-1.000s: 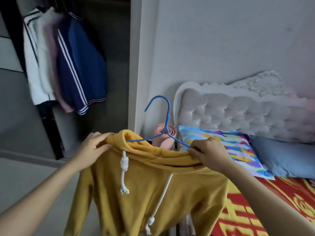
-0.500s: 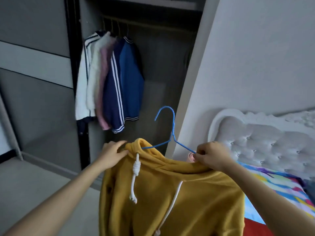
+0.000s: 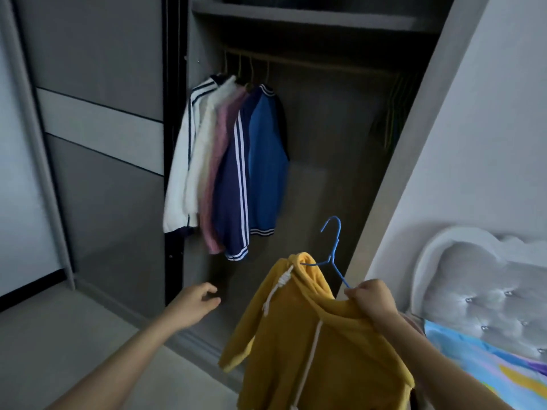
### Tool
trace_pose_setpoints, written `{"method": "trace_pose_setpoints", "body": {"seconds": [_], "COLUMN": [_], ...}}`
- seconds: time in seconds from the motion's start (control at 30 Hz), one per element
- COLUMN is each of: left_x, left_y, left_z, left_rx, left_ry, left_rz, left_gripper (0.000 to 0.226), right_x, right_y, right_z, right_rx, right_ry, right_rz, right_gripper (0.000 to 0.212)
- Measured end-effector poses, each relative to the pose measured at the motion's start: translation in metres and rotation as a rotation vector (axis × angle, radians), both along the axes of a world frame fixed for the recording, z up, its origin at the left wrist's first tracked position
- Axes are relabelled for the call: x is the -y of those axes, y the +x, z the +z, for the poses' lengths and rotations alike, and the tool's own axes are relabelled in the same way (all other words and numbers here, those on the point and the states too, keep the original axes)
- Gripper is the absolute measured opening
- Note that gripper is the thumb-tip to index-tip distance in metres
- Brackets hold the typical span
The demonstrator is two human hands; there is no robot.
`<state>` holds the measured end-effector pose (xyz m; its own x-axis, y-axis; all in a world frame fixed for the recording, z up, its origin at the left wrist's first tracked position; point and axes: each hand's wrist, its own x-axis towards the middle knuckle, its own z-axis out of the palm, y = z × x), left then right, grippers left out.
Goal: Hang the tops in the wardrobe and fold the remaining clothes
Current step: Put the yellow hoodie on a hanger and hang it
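Our right grip (image 3: 371, 300) pinches the yellow hoodie (image 3: 310, 335) at its shoulder, together with the blue hanger (image 3: 333, 255) threaded through the neck (hook upright). Our left grip (image 3: 194, 304) hangs free beside it, fingers loosely curled, before the open wardrobe (image 3: 325, 22), where other tops (image 3: 236, 173) hang at the left of the rail (image 3: 325, 65).

1. Headboard (image 3: 473, 291): take this as your landmark, at the lower right of your view. It has grey tufted padding set with small shiny studs (image 3: 468, 300), inside a white curved frame (image 3: 426, 255).
2. Pillow (image 3: 473, 368): you find it directly below the headboard, up against the padding. The print is blue, yellow, pink and purple, and the edge of your view cuts it off.
3. Wall (image 3: 488, 128): pale and plain, rising behind and above the headboard.
4. Floor (image 3: 59, 350): light grey, well to the left of the headboard and lower than it.
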<state>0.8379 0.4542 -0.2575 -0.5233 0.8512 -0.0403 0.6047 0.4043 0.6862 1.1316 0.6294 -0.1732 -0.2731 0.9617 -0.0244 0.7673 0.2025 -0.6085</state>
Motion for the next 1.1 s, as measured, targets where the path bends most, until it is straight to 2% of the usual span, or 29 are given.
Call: {"method": "trace_pose_setpoints", "body": {"seconds": [0.13,0.27,0.43,0.5,0.6,0.77,0.93,1.1], "left_x": [-0.046,-0.092,-0.144,-0.16,-0.182,-0.231,-0.297,-0.36], "left_y": [-0.029,-0.065,-0.105,-0.113,-0.129,-0.18,-0.241,-0.303], "left_z": [0.02,0.051,0.088,0.092,0.096,0.127,0.176,0.252], "left_rx": [-0.057,-0.133,-0.159,-0.159,-0.178,-0.274,-0.451,-0.657], "left_ry": [0.065,0.122,0.241,0.242,0.233,0.405,0.536,0.692], "left_rz": [-0.021,-0.033,0.026,-0.001,-0.026,0.01,0.073,0.104], "left_gripper": [0.031,0.028,0.025,0.024,0.022,0.021,0.035,0.041], "right_x": [-0.046,-0.089,-0.137,-0.151,-0.172,-0.216,-0.243,-0.257], "right_y": [-0.045,-0.099,-0.156,-0.172,-0.192,-0.215,-0.262,-0.316], "right_z": [0.02,0.048,0.065,0.069,0.07,0.091,0.131,0.193], "right_rx": [-0.238,-0.388,-0.565,-0.642,-0.656,-0.651,-0.734,-0.777], "right_ry": [-0.124,-0.291,-0.42,-0.43,-0.385,-0.286,-0.136,0.104], "right_rz": [-0.02,0.043,0.117,0.111,0.102,0.081,0.094,0.079], "right_gripper": [0.022,0.012,0.026,0.021,0.006,0.019,0.017,0.018]}}
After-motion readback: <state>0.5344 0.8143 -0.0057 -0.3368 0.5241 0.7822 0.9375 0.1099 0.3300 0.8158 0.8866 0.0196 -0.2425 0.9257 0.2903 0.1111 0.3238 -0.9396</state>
